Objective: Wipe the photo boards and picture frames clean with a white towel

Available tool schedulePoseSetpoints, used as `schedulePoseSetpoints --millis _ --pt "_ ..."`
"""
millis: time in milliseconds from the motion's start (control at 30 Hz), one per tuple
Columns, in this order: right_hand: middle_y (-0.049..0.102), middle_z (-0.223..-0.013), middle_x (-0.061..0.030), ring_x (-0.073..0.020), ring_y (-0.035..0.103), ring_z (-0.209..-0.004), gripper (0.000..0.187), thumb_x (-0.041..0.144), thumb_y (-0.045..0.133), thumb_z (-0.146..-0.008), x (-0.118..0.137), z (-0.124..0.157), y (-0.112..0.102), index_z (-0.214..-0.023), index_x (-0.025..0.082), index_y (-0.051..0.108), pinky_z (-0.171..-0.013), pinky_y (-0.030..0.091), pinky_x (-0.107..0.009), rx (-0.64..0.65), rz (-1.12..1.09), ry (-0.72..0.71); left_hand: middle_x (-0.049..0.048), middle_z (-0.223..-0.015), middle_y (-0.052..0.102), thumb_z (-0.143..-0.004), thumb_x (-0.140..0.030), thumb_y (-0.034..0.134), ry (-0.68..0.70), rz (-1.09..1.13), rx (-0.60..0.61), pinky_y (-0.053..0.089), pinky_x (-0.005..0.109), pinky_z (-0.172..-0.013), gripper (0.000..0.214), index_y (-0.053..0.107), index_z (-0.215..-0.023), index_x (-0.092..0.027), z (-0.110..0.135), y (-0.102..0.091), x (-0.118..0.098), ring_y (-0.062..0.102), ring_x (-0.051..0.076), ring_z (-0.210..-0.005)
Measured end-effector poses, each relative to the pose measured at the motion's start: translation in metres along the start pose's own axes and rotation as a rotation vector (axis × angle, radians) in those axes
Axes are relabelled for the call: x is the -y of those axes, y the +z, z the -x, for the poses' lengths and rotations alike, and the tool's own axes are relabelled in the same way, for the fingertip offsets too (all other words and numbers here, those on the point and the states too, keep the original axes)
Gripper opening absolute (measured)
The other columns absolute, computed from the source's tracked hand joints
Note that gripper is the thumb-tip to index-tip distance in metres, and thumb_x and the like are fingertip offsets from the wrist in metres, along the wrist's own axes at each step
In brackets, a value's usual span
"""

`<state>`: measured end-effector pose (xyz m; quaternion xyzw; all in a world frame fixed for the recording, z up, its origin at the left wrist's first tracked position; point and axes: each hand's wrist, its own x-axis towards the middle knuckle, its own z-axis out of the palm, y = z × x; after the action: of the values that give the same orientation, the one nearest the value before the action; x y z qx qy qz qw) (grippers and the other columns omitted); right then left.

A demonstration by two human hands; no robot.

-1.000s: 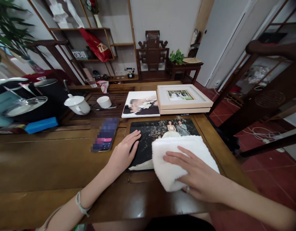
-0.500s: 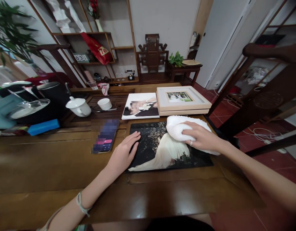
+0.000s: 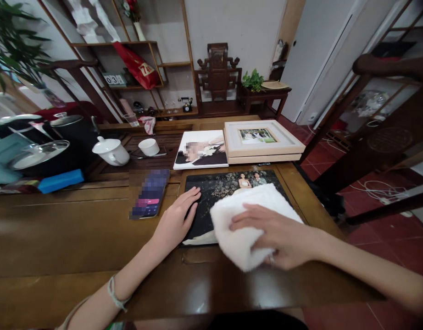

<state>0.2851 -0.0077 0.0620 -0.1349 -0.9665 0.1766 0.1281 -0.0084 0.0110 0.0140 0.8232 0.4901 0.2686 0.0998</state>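
One white cloth [image 3: 228, 224] in the right hand [image 3: 269, 229], grip clamped on it, across the front right of a dark photo panel [image 3: 204, 201] and past its near edge. Left hand [image 3: 175, 219] flat and unclenched at the panel's left edge. All on the bench [image 3: 77, 243], close to the right side; widest bare stretch leftward, beyond a phone [image 3: 155, 192]. Readable: "7" on a red bag [image 3: 139, 68], "03" on calendar blocks [image 3: 114, 79].

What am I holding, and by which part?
Your right hand holds the white cloth by its near right side. Your left hand rests on the photo, holding nothing.
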Motion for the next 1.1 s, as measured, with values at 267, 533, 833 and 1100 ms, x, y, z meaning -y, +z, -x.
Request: schedulePoseSetpoints --millis 267,533,833,1100 --pt "0.058 -0.131 -0.0116 -0.0268 0.047 -0.128 0.016 0.015 0.058 -0.078 -0.037 -0.003 -0.014 -0.089 0.02 0.067 -0.11 0.032 -0.048 -0.051 0.017 0.061 0.0105 -0.137 0.058 -0.098 -0.025 0.039 0.003 0.018 0.005 0.042 0.048 -0.111 0.034 0.06 -0.123 -0.017 -0.001 -0.001 0.0 0.049 0.023 -0.133" --pt "0.067 -0.094 -0.0086 -0.032 0.053 -0.119 0.008 0.018 0.055 -0.08 -0.08 0.002 -0.022 -0.081 0.021 0.063 -0.096 0.043 -0.051 -0.188 0.13 0.332 0.0095 -0.135 0.06 -0.097 -0.024 0.039 0.014 0.024 -0.019 0.043 0.047 -0.11 0.033 0.062 -0.12 -0.017 0.0 -0.001 0.0 0.05 0.024 -0.131" --pt "0.057 -0.133 -0.0088 -0.0255 0.042 -0.132 0.041 0.015 0.061 -0.067 0.018 -0.017 0.015 -0.107 0.021 0.066 -0.117 0.015 -0.05 0.008 -0.08 -0.018 0.0112 -0.137 0.058 -0.098 -0.024 0.039 0.006 0.01 0.003 0.041 0.046 -0.112 0.035 0.06 -0.124 -0.015 0.001 0.0 0.001 0.049 0.023 -0.133" --pt "0.067 -0.104 -0.0111 -0.0291 0.055 -0.112 0.01 0.021 0.057 -0.081 -0.043 -0.02 -0.005 -0.085 0.019 0.066 -0.096 0.042 -0.047 -0.173 0.061 0.235 0.0102 -0.137 0.058 -0.098 -0.024 0.039 0.009 0.015 -0.003 0.042 0.046 -0.112 0.034 0.061 -0.122 -0.015 0.001 -0.001 0.001 0.049 0.023 -0.133"
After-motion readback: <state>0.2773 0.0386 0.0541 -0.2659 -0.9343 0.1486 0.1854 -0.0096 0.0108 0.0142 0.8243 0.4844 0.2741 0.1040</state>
